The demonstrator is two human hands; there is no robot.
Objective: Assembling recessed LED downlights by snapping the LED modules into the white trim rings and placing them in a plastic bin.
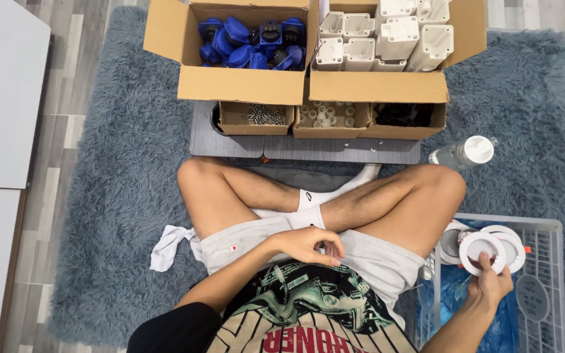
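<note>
The right hand (490,287) has its grip closed on a white round ring (482,252), held over the wire basket (544,225) where similar rings lie. The left hand (308,245) rests curled in the lap, left of the basket; whether it holds anything I cannot tell. Boxes of blue parts (253,42) beyond the basket look untouched.

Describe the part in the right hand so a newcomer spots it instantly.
Start at the white wire basket at the person's right, beside the knee. Over its near-left corner, the right hand holds a flat white ring with a round hole. Similar rings lie just behind it, but only this one is pinched in fingers.
</note>
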